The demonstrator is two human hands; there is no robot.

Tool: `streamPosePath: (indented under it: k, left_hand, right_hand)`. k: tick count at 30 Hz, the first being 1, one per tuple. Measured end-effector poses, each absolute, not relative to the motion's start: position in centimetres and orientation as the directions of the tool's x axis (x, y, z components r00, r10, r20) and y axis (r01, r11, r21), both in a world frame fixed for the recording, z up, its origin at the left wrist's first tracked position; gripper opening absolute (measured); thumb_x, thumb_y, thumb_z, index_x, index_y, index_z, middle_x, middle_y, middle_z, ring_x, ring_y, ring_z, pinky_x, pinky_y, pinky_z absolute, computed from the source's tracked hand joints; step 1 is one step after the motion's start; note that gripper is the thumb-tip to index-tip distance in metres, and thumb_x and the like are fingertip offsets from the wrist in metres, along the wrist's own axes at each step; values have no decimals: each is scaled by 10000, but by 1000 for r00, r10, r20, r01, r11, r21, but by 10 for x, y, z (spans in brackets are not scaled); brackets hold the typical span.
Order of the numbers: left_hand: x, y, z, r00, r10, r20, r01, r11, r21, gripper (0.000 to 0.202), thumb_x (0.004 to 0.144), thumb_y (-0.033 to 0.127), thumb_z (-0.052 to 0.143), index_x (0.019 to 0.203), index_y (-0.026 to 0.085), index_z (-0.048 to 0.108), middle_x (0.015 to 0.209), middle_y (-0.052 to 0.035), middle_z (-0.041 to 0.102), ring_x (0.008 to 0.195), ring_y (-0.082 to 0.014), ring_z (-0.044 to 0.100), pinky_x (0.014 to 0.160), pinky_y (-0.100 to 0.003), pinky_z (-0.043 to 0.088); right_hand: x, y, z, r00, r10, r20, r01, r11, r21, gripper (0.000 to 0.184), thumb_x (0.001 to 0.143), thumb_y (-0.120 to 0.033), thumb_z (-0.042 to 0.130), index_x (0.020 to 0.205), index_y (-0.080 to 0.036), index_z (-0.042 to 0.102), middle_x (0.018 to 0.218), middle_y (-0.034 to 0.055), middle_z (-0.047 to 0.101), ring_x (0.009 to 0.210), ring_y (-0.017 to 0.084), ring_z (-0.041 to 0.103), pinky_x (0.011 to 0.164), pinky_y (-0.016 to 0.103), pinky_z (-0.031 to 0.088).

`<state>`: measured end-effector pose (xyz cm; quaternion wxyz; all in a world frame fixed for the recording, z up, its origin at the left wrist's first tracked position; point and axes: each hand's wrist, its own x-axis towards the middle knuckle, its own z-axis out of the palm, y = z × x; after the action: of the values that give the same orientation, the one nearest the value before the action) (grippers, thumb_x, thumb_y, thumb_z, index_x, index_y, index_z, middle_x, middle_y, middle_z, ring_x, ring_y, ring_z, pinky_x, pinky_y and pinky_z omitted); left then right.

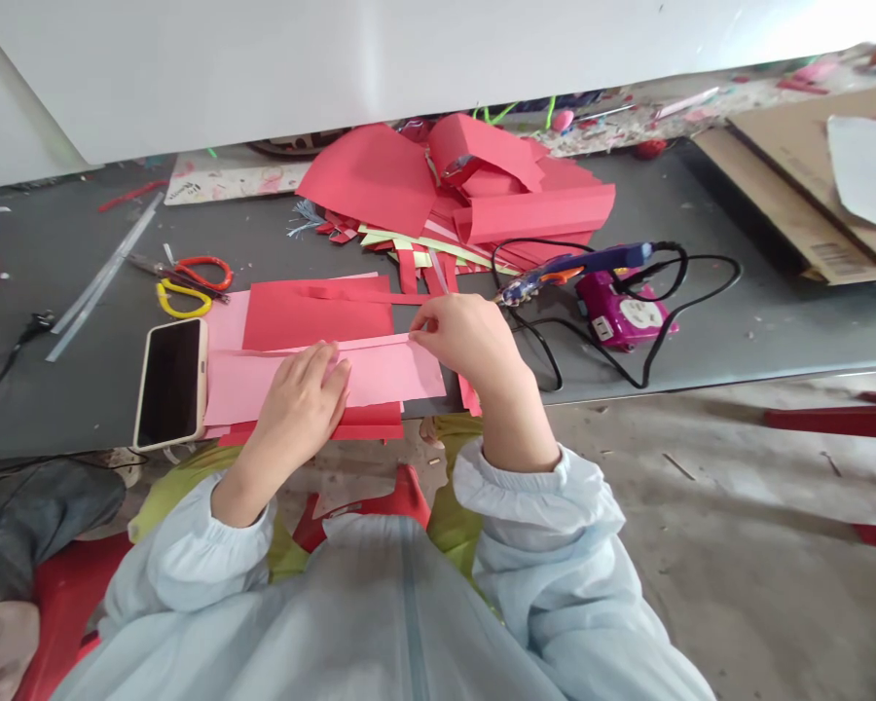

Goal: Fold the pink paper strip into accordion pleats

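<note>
A pink sheet of paper (394, 375) lies in front of me with a narrow fold along its far edge. My left hand (303, 394) rests on the sheet with fingers stretched out over it. My right hand (471, 336) pinches the folded edge near its right end. A thin pale stick (439, 271) sticks up from behind the right hand; whether the hand holds it I cannot tell. Under the pink sheet lies red paper (313, 316), with a narrow red strip (365, 295) across it.
A phone (171, 382) and scissors (194, 287) lie to the left. Clear glue sticks (106, 277) lie further left. Red paper pieces (380, 175) are heaped at the back. A glue gun (576, 268), a purple power socket (624, 310) with black cable and cardboard (781, 195) are on the right.
</note>
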<state>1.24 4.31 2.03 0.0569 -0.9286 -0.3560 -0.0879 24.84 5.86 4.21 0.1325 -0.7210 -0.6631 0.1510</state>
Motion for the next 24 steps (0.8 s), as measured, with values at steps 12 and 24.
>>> streamPosePath:
  k: [12, 24]
  left_hand:
    - [11, 44, 17, 740, 632, 231, 663, -743, -91, 293, 952, 192, 471, 1185, 74, 607, 1283, -243, 603, 1213, -354, 595, 1004, -500, 520]
    - [12, 44, 17, 755, 585, 295, 638, -759, -127, 271, 923, 173, 531, 1147, 53, 626, 1200, -220, 661, 1110, -332, 653, 952, -464, 565]
  right_hand:
    - [248, 60, 37, 66, 994, -89, 925, -95, -367, 183, 791, -194, 605, 818, -211, 786, 875, 64, 757, 807, 231, 652, 617, 310, 345]
    - [252, 58, 42, 64, 991, -121, 914, -107, -391, 202, 805, -208, 598, 844, -220, 796, 853, 57, 758, 812, 210, 641, 631, 293, 353]
